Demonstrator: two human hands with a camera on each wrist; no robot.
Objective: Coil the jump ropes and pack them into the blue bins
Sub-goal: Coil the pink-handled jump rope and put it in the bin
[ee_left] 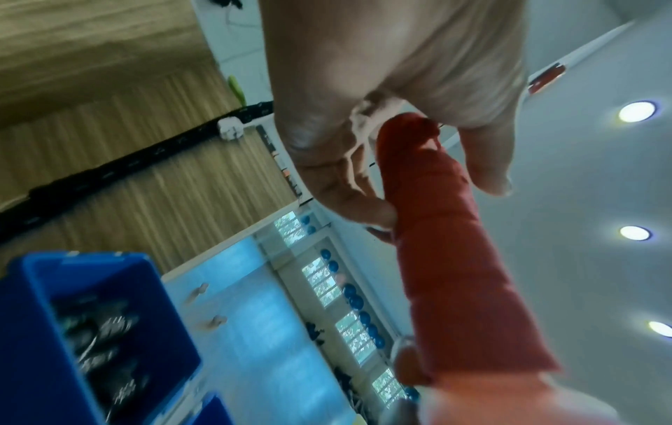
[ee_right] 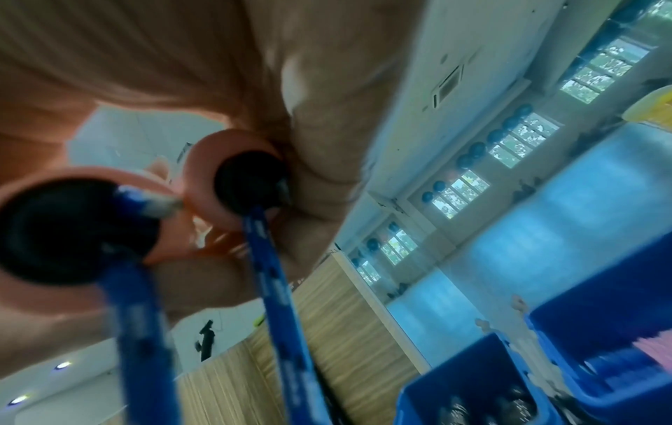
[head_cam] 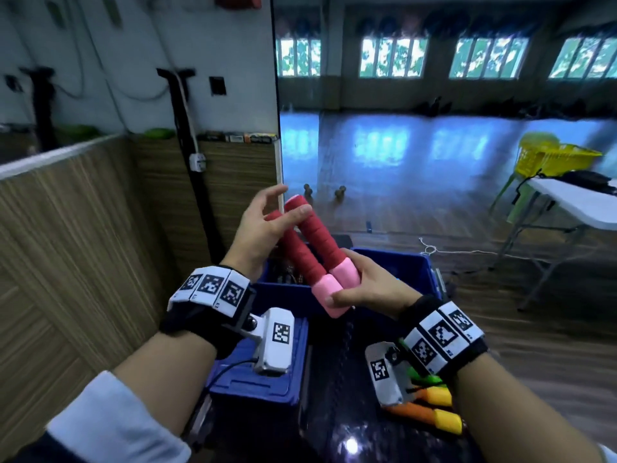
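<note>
- Handles (head_cam: 309, 248) of one jump rope, red grips with pink ends, are held side by side above the blue bins, tilted with the pink ends toward the person.
- Right hand (head_cam: 364, 285) holds the pink ends together, fingers curled round them; the wrist view shows both end caps against the palm.
- Left hand (head_cam: 263, 228) sits at the red tops with fingers mostly straight and spread, the thumb lying across one handle; it touches rather than grips, as far as the head and wrist views show.
- Blue rope (ee_right: 276, 287) leaves both end caps and hangs down from the right hand; where it goes below is out of view, so I cannot tell whether any loops are made.
- Judging by that, this rope is at the start of coiling: handles are gathered, the cord is not yet wound.
- Far blue bin (head_cam: 394, 262), straight under the hands, already holds some dark items, too blurred to name.
- Near blue bin (head_cam: 267, 389) sits closer to the person, partly hidden by the left wrist camera.
- Orange and green handles with yellow ends (head_cam: 430, 406) lie on the dark surface (head_cam: 334, 412) under the right wrist, so at least one more rope looks unpacked.
- Left to do, I judge: wind this cord, put it in a bin, then handle the ones on the surface.
</note>
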